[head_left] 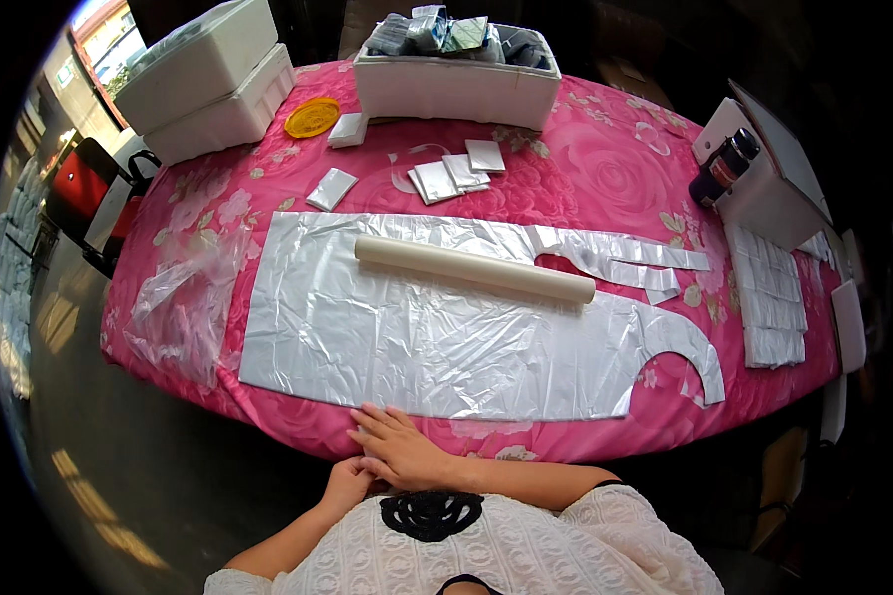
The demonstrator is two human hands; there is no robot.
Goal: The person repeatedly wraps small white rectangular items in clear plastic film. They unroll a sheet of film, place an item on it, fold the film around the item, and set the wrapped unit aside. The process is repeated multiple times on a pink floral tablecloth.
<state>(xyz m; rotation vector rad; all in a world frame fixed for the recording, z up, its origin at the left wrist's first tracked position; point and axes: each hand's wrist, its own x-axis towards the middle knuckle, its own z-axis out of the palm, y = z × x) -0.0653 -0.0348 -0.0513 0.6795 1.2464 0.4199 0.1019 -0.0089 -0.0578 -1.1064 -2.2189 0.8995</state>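
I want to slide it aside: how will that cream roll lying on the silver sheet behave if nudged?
The cream roll is a long round cylinder lying flat, so it would probably roll. The silver sheet beneath looks smooth and wrinkled, so it may slip or drag along.

Both hands rest at the near edge of the table (585, 159), which wears a pink flowered cloth. The right hand (399, 448) lies flat, its fingers (372, 416) touching the rim of a large silver plastic sheet (417, 347). The left hand (347, 483) sits just beneath it, against the cloth. A cream roll (474, 270) lies across the sheet, well apart from both hands.
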